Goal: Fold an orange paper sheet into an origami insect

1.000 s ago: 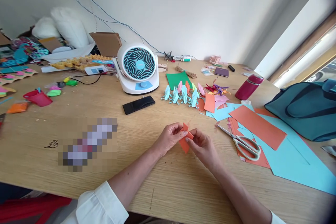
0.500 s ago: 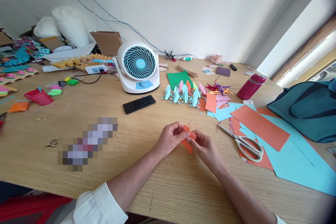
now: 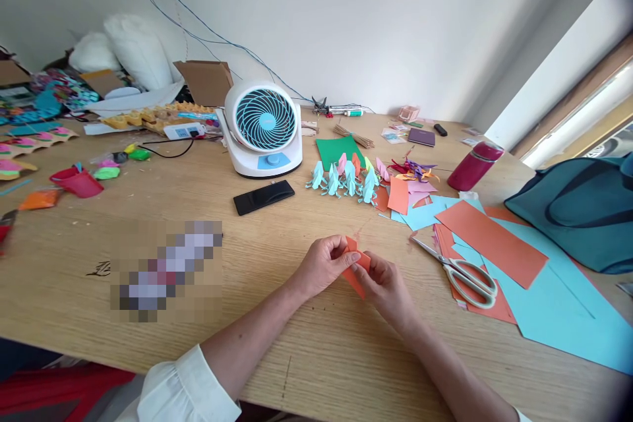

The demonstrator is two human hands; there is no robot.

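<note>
Stretched over the wooden worktop (image 3: 237, 264), with left forearm (image 3: 257, 333) and right forearm (image 3: 440, 356) slanting inward to each other, the left bare below a white sleeve (image 3: 190, 382). Brought close together, with left hand (image 3: 324, 267) and right hand (image 3: 390, 287) both holding the small folded orange paper (image 3: 353, 283) between them, over the worktop's nearer part. Pinched narrowly with curled fingers, left thumb (image 3: 351, 258) pressed across the paper, right thumb (image 3: 362, 275) just below.

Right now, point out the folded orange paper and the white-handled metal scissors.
Folded orange paper (image 3: 354, 282), head view, on its lower part.
White-handled metal scissors (image 3: 445, 260), head view, near the pivot.
</note>
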